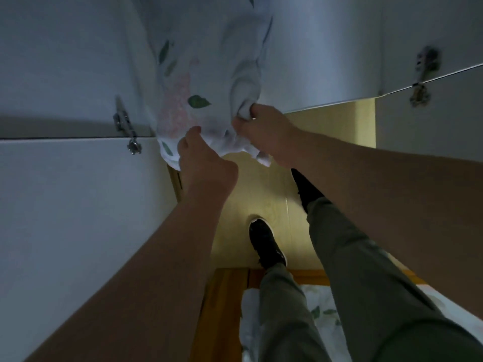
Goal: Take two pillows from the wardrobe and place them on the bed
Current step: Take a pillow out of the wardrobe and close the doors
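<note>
- White wardrobe (65, 205) doors fill the left and top of the view, with a hinge (125, 124) on the left door. A yellowish floor (261, 184) shows below, between the doors.
- Pillow (198, 74): white with a leaf print. It hangs out over the lower edge of the wardrobe opening and its upper part runs out of view at the top.
- Left hand (206, 158): raised on an extended arm, fingers curled into the pillow's lower left corner and gripping the fabric.
- Right hand (264, 131): raised just beside the left on an extended arm, closed around a bunch of fabric at the pillow's lower right edge.
- Bed (224, 309): its wooden frame lies along the bottom of the view and carries leaf-print fabric. Whether that fabric is bedding or a pillow already placed cannot be told.
- Shoe (266, 244): planted on the floor just beyond the frame's edge, with the other foot nearer the wardrobe.
- Progress, as judged: this pillow is being drawn out and is not yet clear of the wardrobe. Carrying it to the bed remains, and at least this one pillow has yet to be placed there.
</note>
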